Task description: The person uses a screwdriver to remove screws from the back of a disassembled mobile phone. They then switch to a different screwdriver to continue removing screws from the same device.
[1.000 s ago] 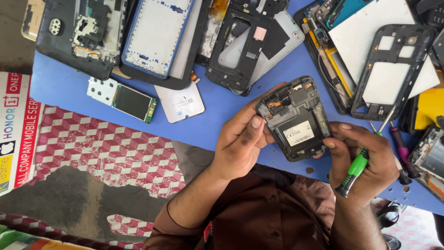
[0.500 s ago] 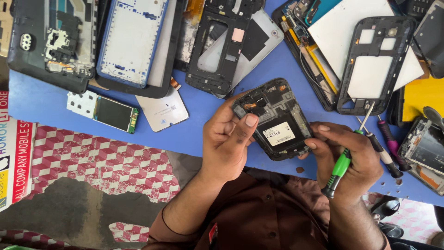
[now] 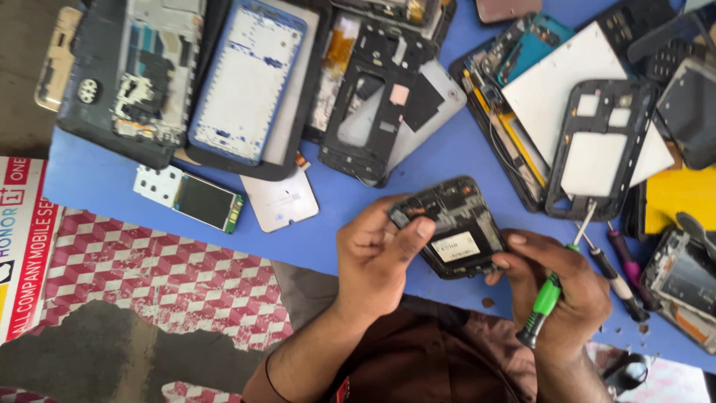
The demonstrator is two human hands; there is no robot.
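Black phone body (image 3: 455,227), lower centre, sits pinched in the left hand (image 3: 373,257); the right hand (image 3: 563,291) steadies it, closed around a green-handled screwdriver (image 3: 548,295). A slip could gouge its exposed board.

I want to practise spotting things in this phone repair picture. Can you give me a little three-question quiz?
1. True or false: the right hand holds a green-handled screwdriver.
2. What colour is the table? A red, B blue, C white.
3. What do both hands grip together?

Key
1. True.
2. B.
3. The opened black phone; the left hand has its thumb on the top corner.
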